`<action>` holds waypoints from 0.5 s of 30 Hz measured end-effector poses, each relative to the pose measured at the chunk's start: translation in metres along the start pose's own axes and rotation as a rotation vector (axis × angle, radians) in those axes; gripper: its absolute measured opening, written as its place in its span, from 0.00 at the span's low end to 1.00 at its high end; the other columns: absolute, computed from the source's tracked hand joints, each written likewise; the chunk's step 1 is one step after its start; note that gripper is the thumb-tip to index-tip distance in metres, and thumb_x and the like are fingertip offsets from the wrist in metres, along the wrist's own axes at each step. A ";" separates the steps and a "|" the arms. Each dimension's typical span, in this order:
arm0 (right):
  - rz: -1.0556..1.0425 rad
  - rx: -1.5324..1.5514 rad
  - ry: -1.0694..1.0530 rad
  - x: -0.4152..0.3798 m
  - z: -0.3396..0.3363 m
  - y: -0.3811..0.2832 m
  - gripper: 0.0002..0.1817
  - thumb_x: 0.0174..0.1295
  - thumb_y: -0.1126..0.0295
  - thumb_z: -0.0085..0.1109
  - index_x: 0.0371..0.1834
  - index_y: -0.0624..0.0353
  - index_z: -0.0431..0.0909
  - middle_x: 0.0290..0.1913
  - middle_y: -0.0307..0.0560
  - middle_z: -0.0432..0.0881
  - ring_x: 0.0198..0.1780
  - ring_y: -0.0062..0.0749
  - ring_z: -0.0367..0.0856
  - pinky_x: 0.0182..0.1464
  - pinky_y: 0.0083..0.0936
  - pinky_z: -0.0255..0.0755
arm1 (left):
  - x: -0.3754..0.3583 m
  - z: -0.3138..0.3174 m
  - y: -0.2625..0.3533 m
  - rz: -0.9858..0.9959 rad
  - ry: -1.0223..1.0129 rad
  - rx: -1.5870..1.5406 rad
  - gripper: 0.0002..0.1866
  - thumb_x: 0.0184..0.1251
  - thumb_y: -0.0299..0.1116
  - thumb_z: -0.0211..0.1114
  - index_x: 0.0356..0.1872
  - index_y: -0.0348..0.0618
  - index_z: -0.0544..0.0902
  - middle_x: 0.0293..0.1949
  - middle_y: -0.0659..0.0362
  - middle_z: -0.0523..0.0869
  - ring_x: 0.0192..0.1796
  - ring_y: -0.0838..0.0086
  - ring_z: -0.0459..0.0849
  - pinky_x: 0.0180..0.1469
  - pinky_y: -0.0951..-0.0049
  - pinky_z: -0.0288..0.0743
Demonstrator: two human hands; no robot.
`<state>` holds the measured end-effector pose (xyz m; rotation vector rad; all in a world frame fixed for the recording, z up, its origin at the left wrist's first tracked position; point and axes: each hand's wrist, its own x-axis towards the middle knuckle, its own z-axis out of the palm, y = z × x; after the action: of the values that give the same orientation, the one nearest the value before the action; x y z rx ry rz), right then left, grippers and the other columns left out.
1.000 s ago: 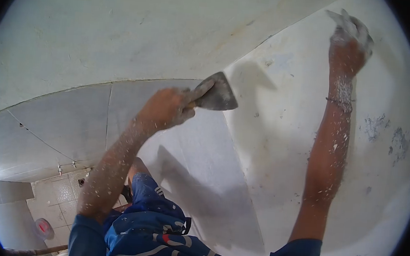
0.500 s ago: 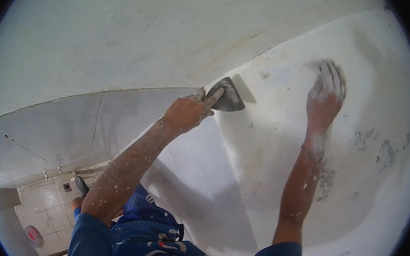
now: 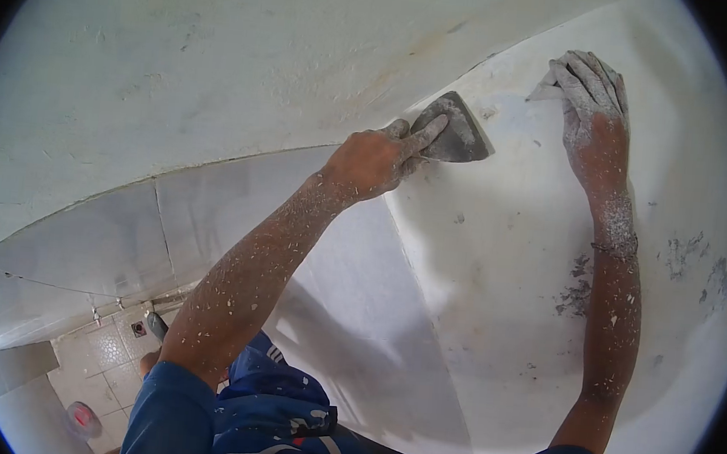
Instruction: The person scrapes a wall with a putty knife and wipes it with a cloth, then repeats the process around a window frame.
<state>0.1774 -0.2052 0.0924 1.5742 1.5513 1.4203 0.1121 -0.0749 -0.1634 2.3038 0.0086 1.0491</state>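
Observation:
My left hand [image 3: 377, 161] grips a triangular grey scraper [image 3: 454, 129], index finger stretched along its blade. The blade lies at the seam where the upper surface meets the white wall [image 3: 498, 255]. At the upper right, my right hand [image 3: 594, 96] presses a thin pale sheet [image 3: 548, 90] to the wall, its fingers together and coated in white dust. One corner of the sheet sticks out left of the fingers. White specks cover both forearms.
Dark rough patches [image 3: 576, 291] mark the wall near my right forearm. Grey tiles [image 3: 228, 208] run below the seam on the left. Down at the lower left are a tiled floor [image 3: 106, 352], a drain [image 3: 138, 329] and a round pinkish object [image 3: 83, 420].
The scraper and my left hand have shifted up and to the right. My right hand has also gone up and slightly right, and the sheet under it shows more sharply.

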 end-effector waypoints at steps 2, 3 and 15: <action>-0.003 0.018 -0.013 -0.002 0.000 -0.001 0.18 0.55 0.75 0.57 0.50 0.52 0.79 0.54 0.42 0.77 0.61 0.35 0.70 0.67 0.37 0.60 | -0.002 0.000 -0.001 0.015 0.019 -0.012 0.35 0.66 0.45 0.57 0.72 0.69 0.52 0.44 0.47 0.79 0.35 0.57 0.84 0.39 0.59 0.82; 0.002 0.029 -0.025 -0.003 0.000 0.000 0.18 0.55 0.75 0.57 0.51 0.51 0.79 0.53 0.42 0.78 0.61 0.34 0.70 0.67 0.37 0.59 | -0.006 -0.004 0.001 -0.015 -0.029 -0.026 0.34 0.66 0.45 0.57 0.72 0.69 0.53 0.44 0.47 0.79 0.35 0.57 0.84 0.39 0.59 0.82; -0.018 0.027 -0.001 -0.001 0.006 0.001 0.18 0.56 0.74 0.57 0.52 0.50 0.78 0.53 0.40 0.78 0.60 0.34 0.72 0.68 0.35 0.60 | 0.022 -0.008 0.071 -0.159 0.052 -0.226 0.34 0.66 0.38 0.59 0.71 0.46 0.55 0.34 0.44 0.80 0.31 0.52 0.83 0.36 0.58 0.79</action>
<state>0.1837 -0.2047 0.0907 1.5724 1.5861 1.3951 0.1058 -0.1240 -0.1068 2.0377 0.0876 0.9755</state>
